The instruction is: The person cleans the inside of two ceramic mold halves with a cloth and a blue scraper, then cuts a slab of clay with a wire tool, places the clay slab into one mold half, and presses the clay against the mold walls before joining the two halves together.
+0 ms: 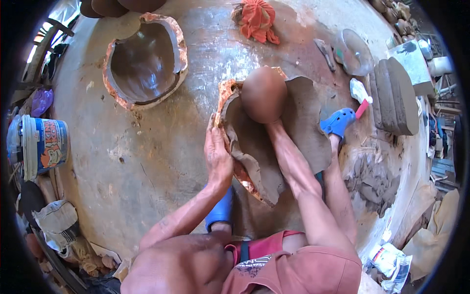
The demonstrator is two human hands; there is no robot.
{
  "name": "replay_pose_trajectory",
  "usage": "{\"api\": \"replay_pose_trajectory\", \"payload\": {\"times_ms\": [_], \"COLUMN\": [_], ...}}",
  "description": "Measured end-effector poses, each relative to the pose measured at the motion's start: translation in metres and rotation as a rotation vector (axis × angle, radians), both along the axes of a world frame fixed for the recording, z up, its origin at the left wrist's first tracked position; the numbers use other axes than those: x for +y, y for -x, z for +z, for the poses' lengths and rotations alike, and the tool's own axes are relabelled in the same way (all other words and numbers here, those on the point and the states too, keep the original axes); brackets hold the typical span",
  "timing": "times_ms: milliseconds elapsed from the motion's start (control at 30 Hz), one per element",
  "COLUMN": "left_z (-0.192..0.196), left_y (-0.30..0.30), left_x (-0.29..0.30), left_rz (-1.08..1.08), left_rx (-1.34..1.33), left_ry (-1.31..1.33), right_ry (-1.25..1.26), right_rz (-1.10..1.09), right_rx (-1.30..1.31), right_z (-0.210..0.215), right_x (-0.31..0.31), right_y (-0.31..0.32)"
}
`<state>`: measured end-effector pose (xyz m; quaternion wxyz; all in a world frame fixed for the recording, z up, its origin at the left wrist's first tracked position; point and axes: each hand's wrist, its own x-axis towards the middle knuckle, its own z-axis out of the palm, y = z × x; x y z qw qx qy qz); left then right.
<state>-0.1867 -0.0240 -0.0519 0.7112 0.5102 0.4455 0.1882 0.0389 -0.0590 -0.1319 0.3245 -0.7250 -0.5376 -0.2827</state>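
Observation:
A half-shell mould (226, 93) with an orange-brown rim lies on the clay-smeared ground, lined with a grey clay sheet (303, 117) that drapes over its edges. My left hand (218, 154) lies flat on the mould's left rim, fingers stretched along the edge of the clay sheet. My right arm reaches into the hollow. My right hand (275, 128) is mostly hidden under a round brown clay pounder (264, 93), which it grips from below and holds against the sheet.
A second, empty half-shell mould (144, 59) lies at the upper left. An orange cloth (257, 19), a clear bowl (355, 51) and stacked grey slabs (396, 95) sit beyond. A painted bucket (44, 144) stands at the left. Blue clogs (338, 121) are on my feet.

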Motion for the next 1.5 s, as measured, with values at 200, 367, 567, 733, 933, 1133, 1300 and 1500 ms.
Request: {"api": "replay_pose_trajectory", "payload": {"times_ms": [200,367,567,733,933,1133,1300,1500], "left_z": [0.005,-0.031,-0.054,0.015,0.050,0.029,0.025,0.034], "left_y": [-0.015,-0.004,0.006,-0.062,-0.115,-0.125,-0.130,-0.147], "left_x": [-0.002,0.009,0.042,0.101,0.123,0.125,0.137,0.134], "left_rz": [0.101,0.097,0.145,-0.256,-0.736,-0.596,-0.568,-0.715], "left_rx": [-0.182,-0.129,-0.327,0.193,0.720,0.643,0.646,0.799], "left_ry": [0.027,-0.062,-0.006,-0.599,-0.812,-0.785,-0.797,-0.740], "right_ry": [-0.020,-0.279,0.601,0.999,1.009,0.902,1.053,1.088], "right_rz": [-0.082,-0.075,-0.506,-0.572,-0.628,-0.632,-0.594,-0.625], "right_rx": [-0.065,0.014,0.467,0.546,0.528,0.637,0.542,0.582], "right_z": [0.006,0.059,0.148,0.162,0.148,0.143,0.144,0.145], "right_x": [-0.009,-0.020,-0.008,0.003,0.010,0.009,0.020,0.029], "right_y": [-0.028,-0.012,-0.020,-0.035,-0.033,-0.045,-0.053,-0.035]}}
